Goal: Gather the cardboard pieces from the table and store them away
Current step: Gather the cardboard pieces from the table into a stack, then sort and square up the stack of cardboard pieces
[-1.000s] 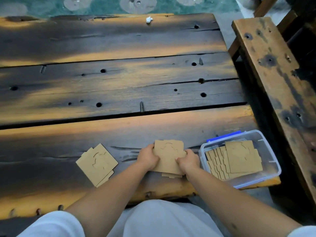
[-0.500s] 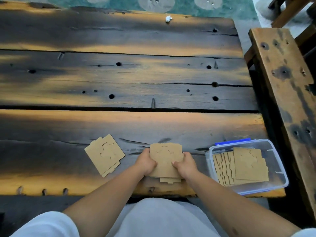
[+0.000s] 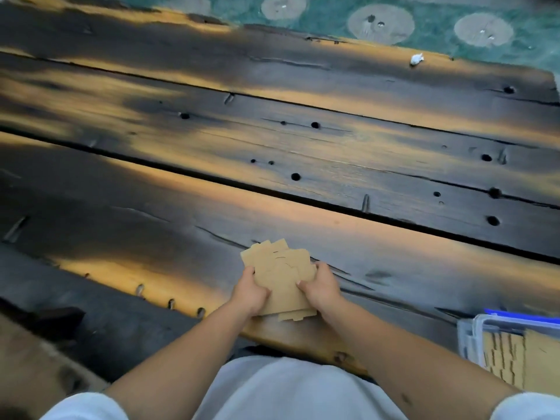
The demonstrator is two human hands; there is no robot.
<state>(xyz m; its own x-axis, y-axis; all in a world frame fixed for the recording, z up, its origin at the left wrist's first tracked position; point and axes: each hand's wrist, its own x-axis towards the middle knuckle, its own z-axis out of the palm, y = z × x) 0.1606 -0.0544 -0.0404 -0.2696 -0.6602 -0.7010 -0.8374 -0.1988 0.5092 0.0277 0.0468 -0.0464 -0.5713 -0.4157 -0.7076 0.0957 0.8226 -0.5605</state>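
Note:
A stack of brown cardboard pieces [image 3: 280, 275] lies near the front edge of the dark wooden table [image 3: 272, 165]. My left hand [image 3: 250, 294] grips its left side and my right hand [image 3: 321, 286] grips its right side. The held stack overlaps a second small pile of cardboard whose edges stick out at the far left behind it. At the right edge of the view stands a clear plastic box [image 3: 472, 338] with more cardboard pieces inside, only partly in view.
A blue lid [image 3: 521, 315] shows behind the plastic box. A small white scrap [image 3: 416, 59] lies at the table's far edge. Beyond the table is a green patterned floor [image 3: 439, 13]. A bench or plank [image 3: 36, 368] sits low at the left.
The view has swung left. Both hands have carried the held stack leftward over the second cardboard pile. The box has slid to the right edge of the view.

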